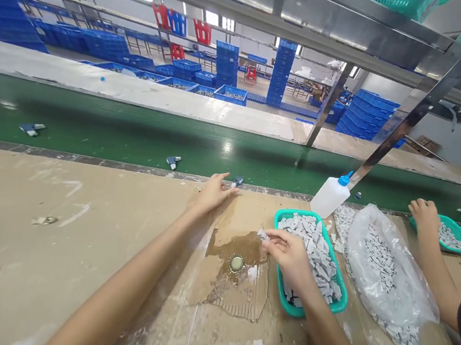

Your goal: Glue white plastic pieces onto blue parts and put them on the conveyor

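Note:
My left hand (215, 192) reaches to the near edge of the green conveyor belt (133, 145), thumb and fingers apart. A small dark-blue and white plastic part (237, 181) lies right by its fingertips; whether they touch is hard to tell. My right hand (289, 255) pinches a small light-grey plastic piece (263, 235) between thumb and fingers. Beneath that hand stands a green basket (284, 295) full of similar grey pieces (307, 241). To its left, a round cap-like disc (237, 263) sits on a wet, torn sheet of cardboard (247, 300).
A white bottle with a blue nozzle (330, 196) and a clear bag of small pieces (385, 265) stand right of the basket. A co-worker's hand (425, 216) is by another green basket (454, 230). More blue-white parts (173, 162) lie on the belt. A metal post (403, 127) slants overhead.

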`<state>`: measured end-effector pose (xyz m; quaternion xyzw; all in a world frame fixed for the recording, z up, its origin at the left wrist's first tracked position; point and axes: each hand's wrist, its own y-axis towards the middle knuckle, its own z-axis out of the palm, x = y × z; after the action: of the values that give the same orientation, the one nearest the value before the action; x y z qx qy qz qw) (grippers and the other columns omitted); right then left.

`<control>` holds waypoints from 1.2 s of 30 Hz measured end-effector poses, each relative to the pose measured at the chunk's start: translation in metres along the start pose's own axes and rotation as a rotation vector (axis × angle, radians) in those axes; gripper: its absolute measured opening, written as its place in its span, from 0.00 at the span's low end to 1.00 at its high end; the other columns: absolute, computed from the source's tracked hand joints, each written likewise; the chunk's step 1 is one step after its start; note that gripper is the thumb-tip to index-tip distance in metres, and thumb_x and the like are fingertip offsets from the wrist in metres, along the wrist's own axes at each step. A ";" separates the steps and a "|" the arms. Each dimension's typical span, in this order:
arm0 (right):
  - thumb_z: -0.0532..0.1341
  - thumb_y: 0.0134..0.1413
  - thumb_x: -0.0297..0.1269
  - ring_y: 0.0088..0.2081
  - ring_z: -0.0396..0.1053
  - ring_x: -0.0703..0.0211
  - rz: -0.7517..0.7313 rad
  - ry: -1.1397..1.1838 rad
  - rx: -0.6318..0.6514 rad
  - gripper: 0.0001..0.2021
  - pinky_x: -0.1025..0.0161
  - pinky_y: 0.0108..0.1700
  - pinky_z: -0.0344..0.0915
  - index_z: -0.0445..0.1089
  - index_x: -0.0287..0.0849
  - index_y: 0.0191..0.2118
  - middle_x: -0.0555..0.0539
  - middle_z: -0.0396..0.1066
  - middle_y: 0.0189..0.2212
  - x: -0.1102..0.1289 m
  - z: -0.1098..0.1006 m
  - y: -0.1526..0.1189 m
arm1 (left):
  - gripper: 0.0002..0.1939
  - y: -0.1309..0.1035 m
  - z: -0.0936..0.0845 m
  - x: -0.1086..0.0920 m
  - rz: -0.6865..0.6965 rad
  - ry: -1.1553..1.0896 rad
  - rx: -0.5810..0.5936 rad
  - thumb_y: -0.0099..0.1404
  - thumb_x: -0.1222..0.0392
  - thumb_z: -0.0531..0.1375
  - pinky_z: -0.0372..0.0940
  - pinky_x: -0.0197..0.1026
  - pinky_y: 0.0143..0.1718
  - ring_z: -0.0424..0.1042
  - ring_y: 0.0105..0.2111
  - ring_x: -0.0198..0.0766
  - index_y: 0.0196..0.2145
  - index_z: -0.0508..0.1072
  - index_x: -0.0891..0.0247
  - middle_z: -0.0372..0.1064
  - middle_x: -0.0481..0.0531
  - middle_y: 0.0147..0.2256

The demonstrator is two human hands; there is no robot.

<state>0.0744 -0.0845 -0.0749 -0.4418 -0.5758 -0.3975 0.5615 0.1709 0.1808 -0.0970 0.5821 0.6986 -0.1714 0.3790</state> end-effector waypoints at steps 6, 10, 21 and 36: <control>0.64 0.47 0.42 0.35 0.75 0.56 -0.026 -0.098 -0.021 0.13 0.60 0.42 0.74 0.79 0.42 0.38 0.45 0.77 0.35 0.001 0.000 -0.003 | 0.17 0.028 0.027 -0.017 -0.052 -0.003 -0.040 0.52 0.60 0.70 0.57 0.53 0.57 0.65 0.52 0.59 0.39 0.75 0.68 0.71 0.65 0.43; 0.63 0.49 0.40 0.36 0.75 0.57 -0.047 -0.151 -0.014 0.12 0.62 0.42 0.73 0.79 0.43 0.39 0.45 0.77 0.36 0.001 0.000 -0.005 | 0.10 0.033 0.024 -0.020 -0.149 -0.142 -0.120 0.53 0.68 0.67 0.60 0.51 0.54 0.68 0.47 0.54 0.34 0.72 0.65 0.71 0.59 0.36; 0.60 0.58 0.34 0.41 0.74 0.59 -0.270 -0.385 0.016 0.09 0.65 0.41 0.71 0.78 0.45 0.41 0.46 0.76 0.40 0.005 0.002 -0.013 | 0.11 -0.072 -0.017 -0.035 -0.566 -1.437 0.223 0.65 0.68 0.59 0.70 0.34 0.36 0.73 0.34 0.35 0.44 0.75 0.68 0.73 0.58 0.37; 0.60 0.62 0.31 0.35 0.77 0.59 -0.591 -0.818 0.295 0.09 0.64 0.40 0.72 0.79 0.43 0.39 0.45 0.80 0.35 -0.008 0.014 -0.015 | 0.16 -0.141 -0.014 -0.041 -0.210 -0.887 -0.029 0.55 0.55 0.69 0.70 0.39 0.42 0.75 0.37 0.38 0.38 0.76 0.67 0.76 0.55 0.38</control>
<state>0.0561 -0.0759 -0.0827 -0.2960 -0.8979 -0.2485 0.2108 0.0349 0.1251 -0.0868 0.3734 0.5263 -0.4318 0.6302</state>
